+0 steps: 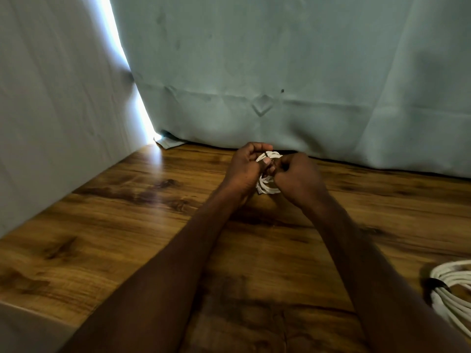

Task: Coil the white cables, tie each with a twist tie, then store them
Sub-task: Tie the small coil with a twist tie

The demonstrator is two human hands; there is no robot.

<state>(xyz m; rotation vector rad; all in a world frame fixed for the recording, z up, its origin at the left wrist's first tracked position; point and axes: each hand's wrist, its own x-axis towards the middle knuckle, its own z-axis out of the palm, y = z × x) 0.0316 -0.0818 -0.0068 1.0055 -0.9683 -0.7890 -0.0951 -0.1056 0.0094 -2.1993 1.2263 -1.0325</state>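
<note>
While both hands, left hand (242,165) and right hand (297,175), clamp the small white coil (267,186) above the counter (127,225), it looks light and springy. Best pinched across all loops at the dark twist tie (265,156)

Two white cable coils (270,174) (453,289), two hands (244,166) (298,177).

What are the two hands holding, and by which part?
Both the left hand and right hand grip a small coiled white cable, fingers around its middle.

Probably a home room — wood-grain table (127,225) against a pale blue curtain (280,72), daylight at its edge.
</note>
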